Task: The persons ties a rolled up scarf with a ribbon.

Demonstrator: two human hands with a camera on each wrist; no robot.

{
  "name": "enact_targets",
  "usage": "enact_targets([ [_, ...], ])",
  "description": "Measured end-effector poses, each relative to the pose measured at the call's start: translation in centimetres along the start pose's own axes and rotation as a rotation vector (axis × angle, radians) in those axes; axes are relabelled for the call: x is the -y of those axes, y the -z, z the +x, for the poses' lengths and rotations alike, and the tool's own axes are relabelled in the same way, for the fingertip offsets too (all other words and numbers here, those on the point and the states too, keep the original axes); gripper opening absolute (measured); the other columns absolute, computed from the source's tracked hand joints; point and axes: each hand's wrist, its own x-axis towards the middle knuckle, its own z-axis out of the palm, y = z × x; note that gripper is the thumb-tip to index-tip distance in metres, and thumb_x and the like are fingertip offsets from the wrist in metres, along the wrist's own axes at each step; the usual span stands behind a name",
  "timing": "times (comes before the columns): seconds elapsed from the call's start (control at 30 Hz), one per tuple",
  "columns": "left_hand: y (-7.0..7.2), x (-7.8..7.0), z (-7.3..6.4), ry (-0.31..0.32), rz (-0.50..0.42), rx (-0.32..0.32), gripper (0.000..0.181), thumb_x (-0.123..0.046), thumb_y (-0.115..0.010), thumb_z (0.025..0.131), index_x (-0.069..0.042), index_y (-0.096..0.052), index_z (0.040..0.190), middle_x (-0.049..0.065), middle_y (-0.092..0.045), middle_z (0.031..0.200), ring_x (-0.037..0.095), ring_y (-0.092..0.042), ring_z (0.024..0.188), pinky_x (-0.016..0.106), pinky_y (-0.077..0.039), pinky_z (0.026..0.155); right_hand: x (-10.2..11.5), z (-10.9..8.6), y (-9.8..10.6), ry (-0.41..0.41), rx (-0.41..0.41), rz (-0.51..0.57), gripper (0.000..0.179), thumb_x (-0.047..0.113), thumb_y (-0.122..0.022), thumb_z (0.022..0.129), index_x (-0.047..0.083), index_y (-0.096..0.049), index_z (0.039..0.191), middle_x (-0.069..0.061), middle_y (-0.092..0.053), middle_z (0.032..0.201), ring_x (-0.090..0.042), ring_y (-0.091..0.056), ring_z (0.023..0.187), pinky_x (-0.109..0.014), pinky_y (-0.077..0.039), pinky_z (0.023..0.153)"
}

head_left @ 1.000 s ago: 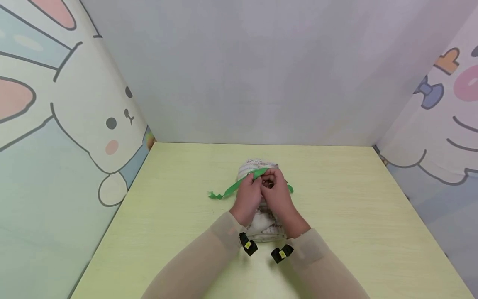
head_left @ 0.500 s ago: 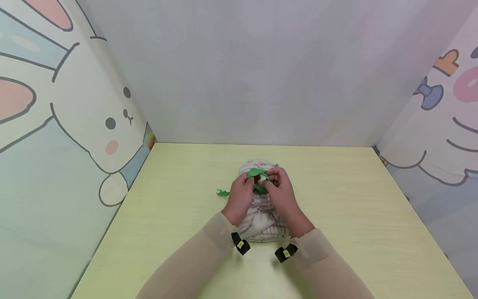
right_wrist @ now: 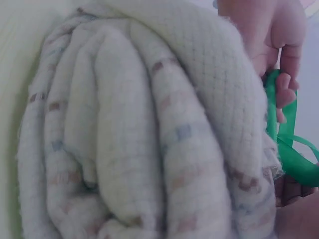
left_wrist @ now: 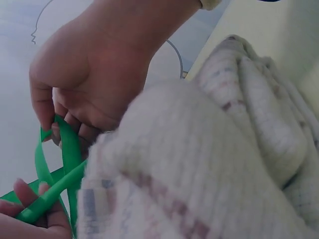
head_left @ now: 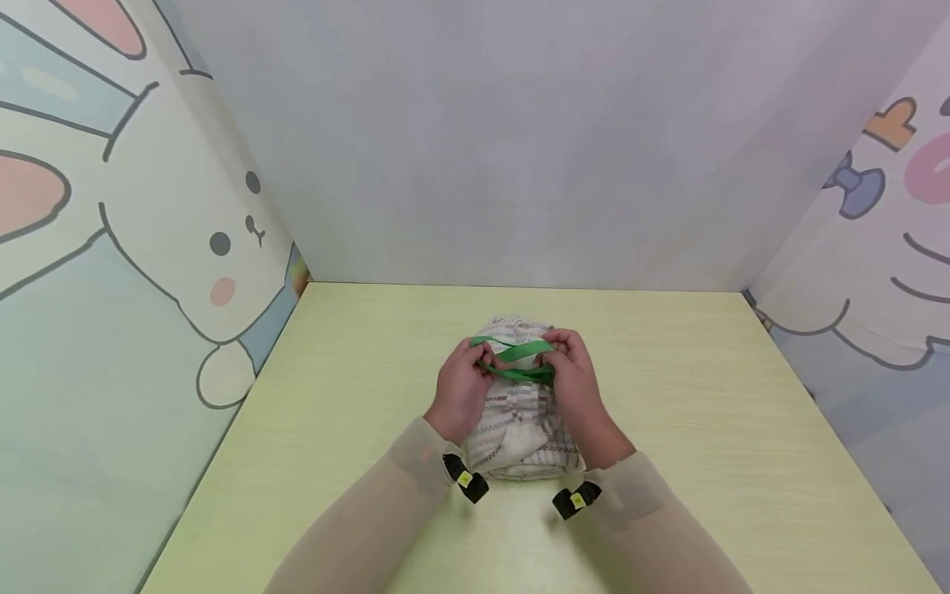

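Observation:
A thick pale knitted cloth with brown and blue marks [head_left: 512,429] lies rolled into a bundle on the table; its coiled end [right_wrist: 129,124] fills most of the right wrist view. Over its far half, a green ribbon [head_left: 523,353] runs between both hands in crossing loops. My left hand [head_left: 462,388] pinches the ribbon between thumb and fingers at the bundle's left side. On the right side, my right hand [head_left: 575,388] pinches another part of it. In the left wrist view, a ribbon loop [left_wrist: 72,149] hangs from the left fingertips, and the right fingers [left_wrist: 45,214] grip a strand below.
The bundle stands on a pale yellow-green table [head_left: 356,330]. A plain grey-white wall [head_left: 512,165] rises behind it. Cartoon-printed panels [head_left: 171,272] line the sides. Small black cameras [head_left: 466,478] sit on both sleeve cuffs.
My hands have moved apart, left hand leftward and right hand rightward, spreading the ribbon into loops between them. The loose ribbon end at the left no longer shows. The bundle stays in place.

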Motion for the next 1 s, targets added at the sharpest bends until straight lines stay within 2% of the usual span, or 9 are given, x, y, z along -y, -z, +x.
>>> enact_targets([
  [0.13,0.1,-0.3,-0.1,-0.024,-0.067,0.019,0.021,-0.016,-0.032,0.11,-0.009,-0.035,0.091,0.007,-0.037,0.09,0.024,-0.043,0.084,0.039,-0.04,0.089,0.3,0.1,0.2,0.006,-0.023,0.175,0.017,0.001,-0.033,0.109,0.0,-0.041,0.123,-0.006,-0.046,0.093,-0.02,-0.05,0.085,-0.032,-0.045,0.085],
  [0.3,0.1,-0.7,-0.1,-0.051,-0.092,0.016,0.025,-0.016,-0.034,0.111,-0.011,-0.033,0.087,0.006,-0.036,0.088,0.021,-0.039,0.08,0.035,-0.038,0.081,0.7,0.3,0.5,0.002,-0.044,0.338,0.012,0.002,-0.033,0.11,0.008,-0.041,0.117,-0.004,-0.041,0.087,-0.018,-0.044,0.079,-0.033,-0.045,0.081],
  [0.4,0.0,-1.0,-0.1,-0.078,-0.079,0.004,0.028,-0.013,-0.04,0.111,-0.011,-0.033,0.084,0.006,-0.038,0.086,0.021,-0.042,0.078,0.031,-0.04,0.078,0.9,0.4,0.7,0.02,-0.053,0.364,0.013,0.003,-0.031,0.111,0.011,-0.041,0.116,-0.003,-0.039,0.085,-0.018,-0.041,0.078,-0.032,-0.044,0.079],
  [0.53,0.2,-1.3,-0.1,-0.131,0.002,0.005,0.032,-0.003,-0.049,0.106,-0.011,-0.032,0.08,0.003,-0.039,0.081,0.019,-0.043,0.076,0.03,-0.042,0.076,1.3,0.5,1.2,0.046,-0.068,0.376,0.014,0.005,-0.029,0.112,0.011,-0.042,0.116,-0.003,-0.038,0.086,-0.017,-0.039,0.077,-0.03,-0.043,0.078],
  [0.77,1.3,-2.1,0.2,-0.175,0.149,0.024,0.04,0.004,-0.057,0.103,-0.012,-0.029,0.078,0.001,-0.026,0.077,0.017,-0.028,0.069,0.029,-0.032,0.067,1.7,0.7,2.2,0.045,-0.097,0.372,0.014,0.014,-0.029,0.114,0.012,-0.043,0.114,-0.003,-0.037,0.088,-0.017,-0.036,0.077,-0.03,-0.037,0.075],
  [1.0,2.7,-3.4,0.5,-0.17,0.141,0.067,0.04,0.007,-0.06,0.099,-0.01,-0.03,0.077,0.001,-0.031,0.079,0.016,-0.031,0.068,0.029,-0.034,0.067,2.1,0.8,3.7,0.049,-0.118,0.416,0.018,0.02,-0.028,0.115,0.013,-0.044,0.108,-0.002,-0.037,0.087,-0.017,-0.033,0.075,-0.03,-0.031,0.073],
])
